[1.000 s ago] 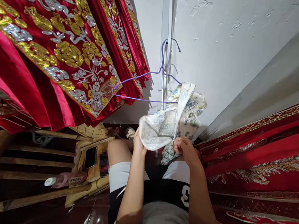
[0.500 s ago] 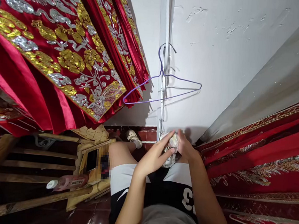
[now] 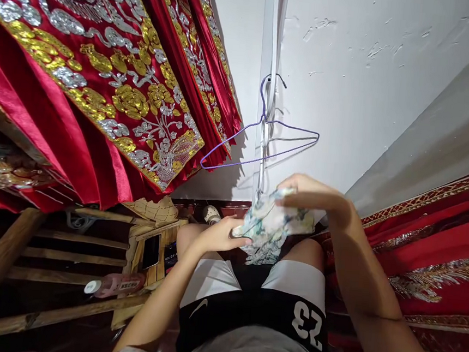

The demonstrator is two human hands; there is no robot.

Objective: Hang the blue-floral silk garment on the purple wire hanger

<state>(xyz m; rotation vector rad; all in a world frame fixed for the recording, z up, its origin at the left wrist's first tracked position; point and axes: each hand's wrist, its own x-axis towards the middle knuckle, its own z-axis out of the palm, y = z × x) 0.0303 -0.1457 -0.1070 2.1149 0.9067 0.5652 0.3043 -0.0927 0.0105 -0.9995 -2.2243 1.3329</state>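
Observation:
A small white cloth with a blue and green flower print [image 3: 270, 227] is stretched between my two hands above my lap. My left hand [image 3: 218, 236] is closed on its lower left edge. My right hand [image 3: 307, 194] is closed on its upper right edge, held higher and nearer the wall. A bare purple wire hanger [image 3: 262, 140] hangs on the white wall just above the cloth.
Red satin garments with gold and silver embroidery [image 3: 102, 88] hang at the left, and more red embroidered fabric [image 3: 428, 253] lies at the right. A bamboo rack [image 3: 66, 271] at the lower left holds a pink bottle [image 3: 115, 284] and a phone [image 3: 151, 251].
The cloth came off the purple hanger a second ago and was bunched between both hands. Now my right hand has risen and the cloth is spread out between the hands.

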